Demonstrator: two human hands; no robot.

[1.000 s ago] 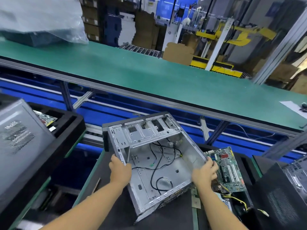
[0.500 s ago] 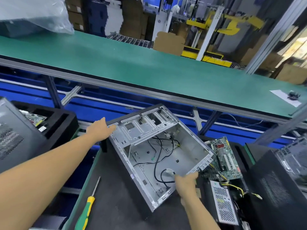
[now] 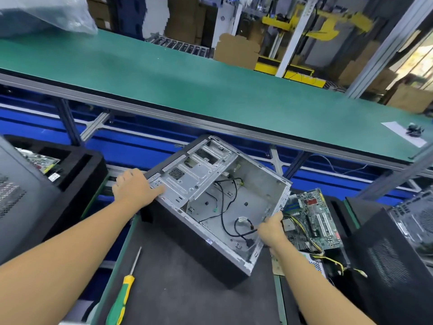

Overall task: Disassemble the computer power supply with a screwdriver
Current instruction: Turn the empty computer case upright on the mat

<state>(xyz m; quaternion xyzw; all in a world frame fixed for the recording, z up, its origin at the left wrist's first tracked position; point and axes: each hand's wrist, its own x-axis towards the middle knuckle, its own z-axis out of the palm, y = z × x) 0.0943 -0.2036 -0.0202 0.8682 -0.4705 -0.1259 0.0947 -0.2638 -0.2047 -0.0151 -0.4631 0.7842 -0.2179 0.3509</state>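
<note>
Left grip: arm is stretched forward; case corner is clamped by curled fingers.
Right grip: arm is extended; case edge is gripped.

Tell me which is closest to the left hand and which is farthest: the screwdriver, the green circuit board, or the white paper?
1. Screwdriver, just below the left hand, on the dark mat.
2. Green circuit board, across the case, on the right.
3. White paper, far right on the green belt.
</note>
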